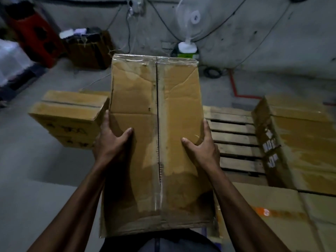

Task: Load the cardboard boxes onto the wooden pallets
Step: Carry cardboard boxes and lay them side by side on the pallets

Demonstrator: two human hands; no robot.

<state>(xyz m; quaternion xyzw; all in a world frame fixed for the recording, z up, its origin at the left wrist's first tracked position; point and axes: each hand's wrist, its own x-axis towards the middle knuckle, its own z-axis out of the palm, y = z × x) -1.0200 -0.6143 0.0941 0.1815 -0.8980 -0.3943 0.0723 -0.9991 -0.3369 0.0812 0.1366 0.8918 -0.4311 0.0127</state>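
Note:
I carry a long taped cardboard box (pixel 156 124) in front of my body, lifted above the floor. My left hand (pixel 111 140) grips its left side, thumb on top and fingers down the side. On the right side my right hand (pixel 201 144) grips it the same way. A wooden pallet (pixel 234 140) lies on the floor just right of the carried box, its slats bare in the middle. A large cardboard box (pixel 298 140) stands on the pallet's right part. Another box (pixel 272 215) lies at the lower right. To the left is a stack of two cardboard boxes (pixel 71 117).
A white fan (pixel 190 20) stands by the concrete wall at the back, with cables hanging on the wall. A brown open carton (pixel 89 50) and a red crate (pixel 34 33) stand at the back left. Grey concrete floor (pixel 36 179) stretches at the left.

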